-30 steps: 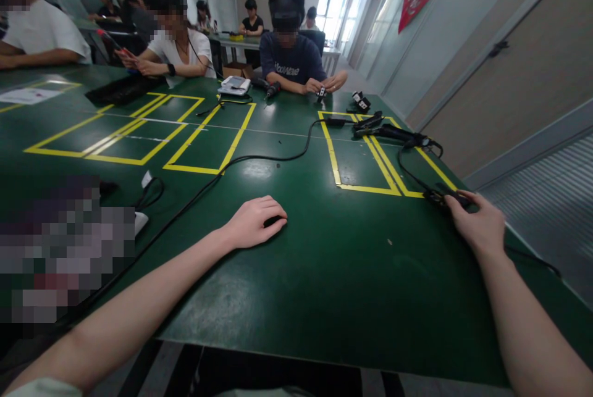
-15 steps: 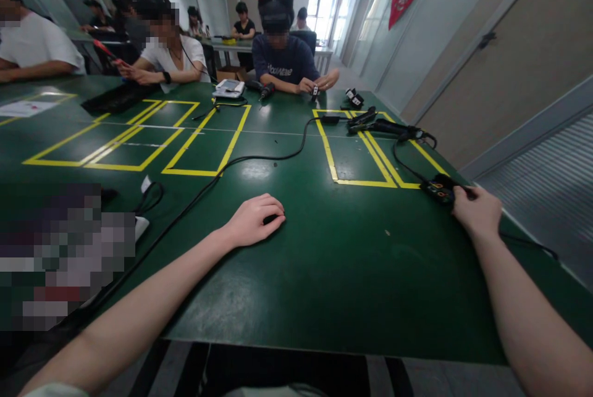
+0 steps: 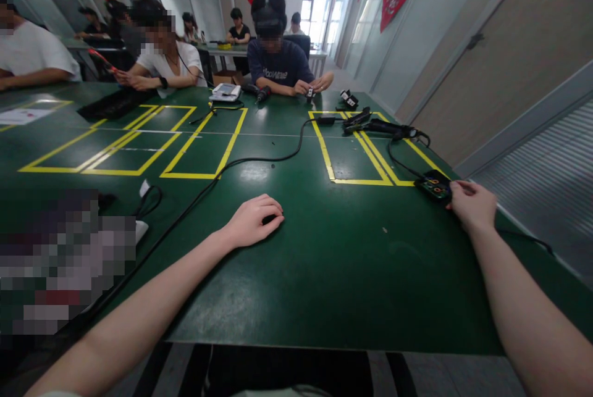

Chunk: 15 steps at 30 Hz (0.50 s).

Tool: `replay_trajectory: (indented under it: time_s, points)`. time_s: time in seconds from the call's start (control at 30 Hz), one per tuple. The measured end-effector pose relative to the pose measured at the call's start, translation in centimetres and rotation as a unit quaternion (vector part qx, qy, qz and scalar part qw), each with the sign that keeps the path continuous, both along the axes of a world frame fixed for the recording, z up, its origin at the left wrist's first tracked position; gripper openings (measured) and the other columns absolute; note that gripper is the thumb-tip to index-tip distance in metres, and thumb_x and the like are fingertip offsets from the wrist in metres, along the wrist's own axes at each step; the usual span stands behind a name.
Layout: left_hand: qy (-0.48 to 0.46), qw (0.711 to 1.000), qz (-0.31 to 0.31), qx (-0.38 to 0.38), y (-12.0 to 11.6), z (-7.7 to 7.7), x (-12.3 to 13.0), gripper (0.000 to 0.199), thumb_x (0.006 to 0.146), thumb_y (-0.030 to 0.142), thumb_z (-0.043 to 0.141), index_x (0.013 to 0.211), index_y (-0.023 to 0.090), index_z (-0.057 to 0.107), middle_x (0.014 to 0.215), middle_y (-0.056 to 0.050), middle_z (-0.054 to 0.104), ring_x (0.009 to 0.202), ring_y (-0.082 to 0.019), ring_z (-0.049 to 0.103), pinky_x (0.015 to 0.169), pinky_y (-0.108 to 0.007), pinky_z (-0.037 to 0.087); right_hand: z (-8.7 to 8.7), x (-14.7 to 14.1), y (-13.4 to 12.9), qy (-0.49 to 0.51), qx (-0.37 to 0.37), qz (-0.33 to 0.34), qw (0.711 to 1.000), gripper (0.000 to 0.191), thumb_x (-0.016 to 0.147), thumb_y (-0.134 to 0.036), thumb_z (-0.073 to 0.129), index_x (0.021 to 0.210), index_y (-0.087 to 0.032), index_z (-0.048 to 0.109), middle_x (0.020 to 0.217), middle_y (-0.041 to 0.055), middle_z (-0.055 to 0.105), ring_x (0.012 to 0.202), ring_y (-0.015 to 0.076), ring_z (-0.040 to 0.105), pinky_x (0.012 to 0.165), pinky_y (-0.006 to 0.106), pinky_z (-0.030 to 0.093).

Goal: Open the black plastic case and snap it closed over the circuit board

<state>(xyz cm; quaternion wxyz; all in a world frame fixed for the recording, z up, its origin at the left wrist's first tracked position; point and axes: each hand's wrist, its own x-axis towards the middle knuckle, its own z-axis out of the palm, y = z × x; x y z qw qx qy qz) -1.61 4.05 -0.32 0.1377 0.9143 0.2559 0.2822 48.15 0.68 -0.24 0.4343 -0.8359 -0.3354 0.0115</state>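
My left hand (image 3: 256, 221) rests on the green table (image 3: 319, 286), loosely curled, thumb tip close to the fingertips; only a dark gap shows between them. At the right, my right hand (image 3: 472, 204) has its fingers closed at the right edge of a small black device (image 3: 433, 186) with orange and green marks on its face. A black cable runs from the device up to a black tool-like object (image 3: 382, 127) lying across the yellow tape lines.
A long black cable (image 3: 185, 210) crosses the table left of my left hand. Yellow tape rectangles (image 3: 192, 175) mark the table. Across it, a person in dark blue (image 3: 282, 65) handles a small black-and-white part (image 3: 310, 94). A drill (image 3: 263, 94) and a white device (image 3: 225, 92) lie nearby.
The black device has turned so that more of its marked face shows, and my right hand's fingers have shifted at its edge. My left hand stays in place. The view has shifted slightly.
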Motion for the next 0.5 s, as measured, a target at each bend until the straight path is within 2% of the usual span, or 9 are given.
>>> replay_trajectory:
  time_s: [0.13, 0.2, 0.27, 0.3, 0.37, 0.5]
  points:
    - [0.0, 1.0, -0.002, 0.002, 0.0, 0.0, 0.0, 0.021, 0.101, 0.025, 0.057, 0.088, 0.02, 0.072, 0.1, -0.005, 0.077, 0.095, -0.021, 0.07, 0.086, -0.035, 0.058, 1.2, -1.3, -0.5, 0.024, -0.011, -0.017, 0.999, 0.051, 0.086, -0.032, 0.066, 0.13, -0.006, 0.068, 0.118, 0.0219, 0.071, 0.055, 0.017, 0.055, 0.058, 0.036, 0.048]
    - [0.0, 1.0, -0.003, -0.001, 0.1, -0.1, 0.0, 0.02, 0.101, 0.026, 0.057, 0.088, 0.02, 0.072, 0.1, -0.005, 0.077, 0.095, -0.02, 0.07, 0.087, -0.035, 0.058, 1.7, -1.8, -0.8, -0.012, -0.006, -0.008, 1.0, 0.056, 0.082, -0.033, 0.074, 0.131, -0.008, 0.068, 0.127, 0.0211, 0.069, 0.078, 0.0232, 0.064, 0.076, 0.037, 0.052]
    - [0.001, 1.0, -0.003, -0.004, 0.1, -0.1, 0.0, 0.021, 0.101, 0.026, 0.057, 0.088, 0.02, 0.072, 0.1, -0.006, 0.077, 0.095, -0.02, 0.07, 0.088, -0.035, 0.058, 2.1, -2.2, -0.9, -0.062, -0.006, 0.002, 0.998, 0.055, 0.077, -0.028, 0.078, 0.127, -0.007, 0.069, 0.129, 0.0216, 0.068, 0.104, 0.0288, 0.064, 0.095, 0.037, 0.048]
    - [0.002, 1.0, -0.004, -0.004, 0.1, -0.1, 0.0, 0.021, 0.101, 0.027, 0.057, 0.088, 0.02, 0.072, 0.099, -0.006, 0.077, 0.095, -0.02, 0.07, 0.088, -0.035, 0.058, 2.2, -2.3, -0.9, -0.076, -0.015, 0.005, 0.997, 0.053, 0.076, -0.026, 0.078, 0.125, -0.006, 0.07, 0.127, 0.0221, 0.069, 0.112, 0.0301, 0.062, 0.1, 0.037, 0.045]
    - [0.003, 1.0, -0.004, -0.005, 0.1, -0.1, 0.0, 0.022, 0.101, 0.027, 0.057, 0.088, 0.02, 0.073, 0.099, -0.006, 0.077, 0.095, -0.02, 0.07, 0.088, -0.036, 0.059, 2.4, -2.5, -0.7, -0.07, -0.054, 0.007, 0.996, 0.047, 0.077, -0.025, 0.077, 0.12, -0.006, 0.072, 0.12, 0.0219, 0.071, 0.113, 0.0312, 0.063, 0.099, 0.036, 0.046]
    - [0.001, 1.0, -0.007, -0.005, 0.1, -0.1, 0.1, 0.023, 0.102, 0.028, 0.056, 0.089, 0.02, 0.073, 0.1, -0.006, 0.077, 0.095, -0.021, 0.07, 0.088, -0.037, 0.059, 2.3, -2.3, -0.2, -0.074, -0.144, -0.011, 0.987, 0.032, 0.082, -0.03, 0.072, 0.108, -0.011, 0.076, 0.103, 0.0188, 0.074, 0.1, 0.0332, 0.067, 0.084, 0.039, 0.05]
